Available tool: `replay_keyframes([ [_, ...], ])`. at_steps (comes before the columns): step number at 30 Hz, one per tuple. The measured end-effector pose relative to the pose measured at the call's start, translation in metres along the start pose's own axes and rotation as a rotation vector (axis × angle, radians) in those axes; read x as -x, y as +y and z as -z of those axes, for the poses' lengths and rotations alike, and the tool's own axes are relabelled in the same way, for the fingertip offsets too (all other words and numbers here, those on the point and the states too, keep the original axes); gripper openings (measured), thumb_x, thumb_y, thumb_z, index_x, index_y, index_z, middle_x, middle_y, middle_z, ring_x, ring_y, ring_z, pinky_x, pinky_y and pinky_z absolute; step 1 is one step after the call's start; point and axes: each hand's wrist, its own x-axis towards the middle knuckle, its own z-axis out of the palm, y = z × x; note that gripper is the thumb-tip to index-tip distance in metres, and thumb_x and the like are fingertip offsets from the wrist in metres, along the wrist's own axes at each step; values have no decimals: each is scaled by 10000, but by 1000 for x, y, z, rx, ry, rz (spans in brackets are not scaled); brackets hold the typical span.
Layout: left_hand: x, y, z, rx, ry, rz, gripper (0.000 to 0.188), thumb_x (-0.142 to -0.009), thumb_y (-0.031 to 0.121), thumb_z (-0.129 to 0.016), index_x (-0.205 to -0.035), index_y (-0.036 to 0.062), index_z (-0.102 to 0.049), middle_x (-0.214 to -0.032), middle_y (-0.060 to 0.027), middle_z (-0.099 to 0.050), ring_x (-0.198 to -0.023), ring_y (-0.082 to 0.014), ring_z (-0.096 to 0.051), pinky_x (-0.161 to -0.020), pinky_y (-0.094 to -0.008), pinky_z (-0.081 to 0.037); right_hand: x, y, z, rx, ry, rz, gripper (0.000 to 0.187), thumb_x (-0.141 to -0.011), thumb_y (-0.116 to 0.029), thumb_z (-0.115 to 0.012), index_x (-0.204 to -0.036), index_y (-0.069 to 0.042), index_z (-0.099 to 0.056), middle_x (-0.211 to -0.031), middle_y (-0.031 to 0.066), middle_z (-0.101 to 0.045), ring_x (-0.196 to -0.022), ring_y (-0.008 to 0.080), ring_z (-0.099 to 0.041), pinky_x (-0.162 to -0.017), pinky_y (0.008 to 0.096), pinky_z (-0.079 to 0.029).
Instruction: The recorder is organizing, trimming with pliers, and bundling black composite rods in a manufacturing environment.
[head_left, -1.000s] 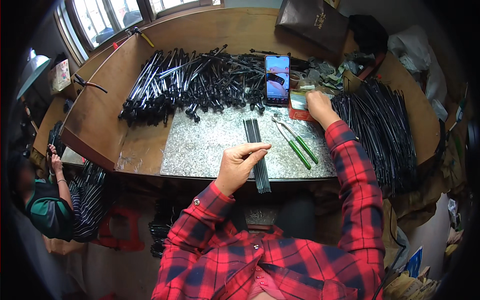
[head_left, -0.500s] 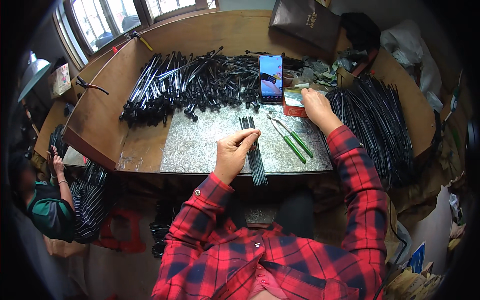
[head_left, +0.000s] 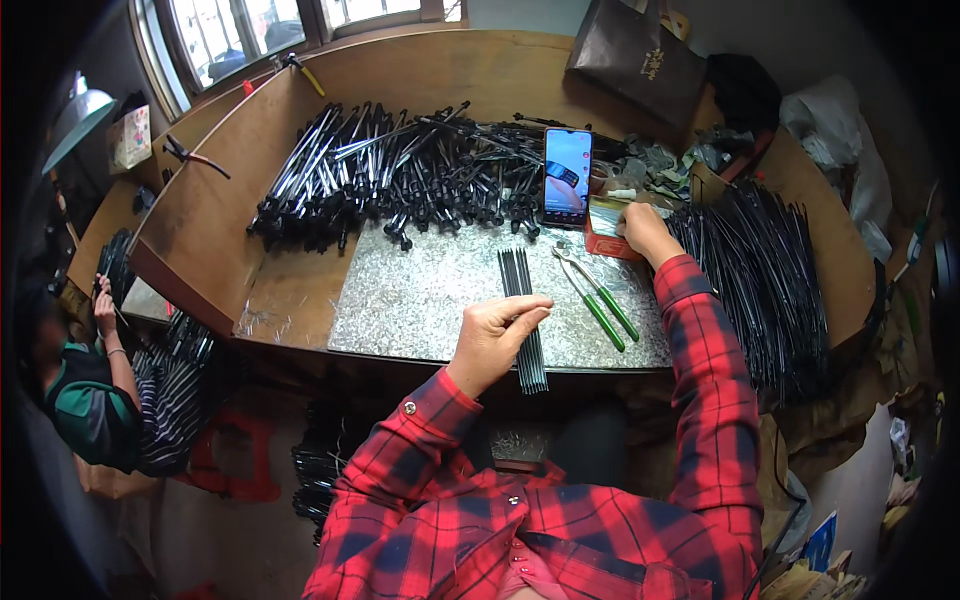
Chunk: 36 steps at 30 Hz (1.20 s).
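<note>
My left hand [head_left: 490, 343] is closed round a flat row of thin dark rods [head_left: 514, 272], held over the front of a speckled metal sheet [head_left: 425, 295]. The rods stick out above and below my fingers, and their lower ends reach past the sheet's front edge. At the right, my right hand [head_left: 648, 234] is over a small red box [head_left: 606, 246] with thin silvery pieces in it. Its fingertips are pressed together; what they pinch, if anything, is hidden. Between both hands lie pliers with green handles [head_left: 608, 313], jaws pointing away from me.
A phone [head_left: 567, 178] stands lit behind the pliers. Black rods with thick ends [head_left: 390, 175] are heaped at the back left. Long thin black rods [head_left: 755, 275] lie piled at the right. A wooden wall [head_left: 200, 235] rises at the left; another person [head_left: 95, 390] sits beyond it.
The view has shifted, so the bench appears lower and further right. My right hand has dipped closer into the red box. The left hand keeps its hold on the rods.
</note>
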Motion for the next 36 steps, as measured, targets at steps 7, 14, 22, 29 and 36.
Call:
replay_keyframes([
  [7, -5, 0, -1, -13, 2, -34, 147, -875, 50, -632, -991, -3, -704, -860, -66, -705, -738, -80, -630, -650, -214, -503, 4, -1, 1, 106, -16, -26, 130, -766, -93, -663, -843, 11, -680, -859, 246, -643, -855, 398, -624, -764, 449, -491],
  [14, -9, -3, -1, 69, 23, 63, 154, -885, 62, -627, -1001, -9, -700, -908, -71, -702, -789, -88, -635, -676, -222, -523, 17, -3, 16, 4, 149, -20, 118, -784, -109, -657, -825, -1, -636, -900, 211, -637, -890, 386, -610, -769, 460, -485],
  [22, -17, -11, -2, 140, 75, 127, 166, -904, 104, -621, -1001, -7, -696, -938, -74, -690, -824, -100, -640, -701, -233, -547, 68, -63, 46, -368, 310, 240, 78, -839, -15, -576, -828, 31, -514, -765, 187, -589, -652, 284, -629, -595, 373, -490],
  [29, -21, -8, -7, 210, 49, 168, 181, -915, 119, -609, -1031, -2, -679, -954, -69, -684, -856, -108, -639, -699, -235, -555, 143, -140, 76, -645, 94, 473, 237, -805, 26, -528, -1041, 27, -550, -885, 190, -603, -826, 353, -620, -710, 399, -506],
  [36, -17, -7, -7, 211, 41, 163, 169, -912, 108, -610, -1017, -3, -683, -940, -62, -678, -837, -100, -629, -700, -233, -555, 147, -138, 72, -506, 210, 511, 245, -837, -36, -559, -1080, -38, -591, -857, 142, -600, -730, 349, -614, -609, 415, -502],
])
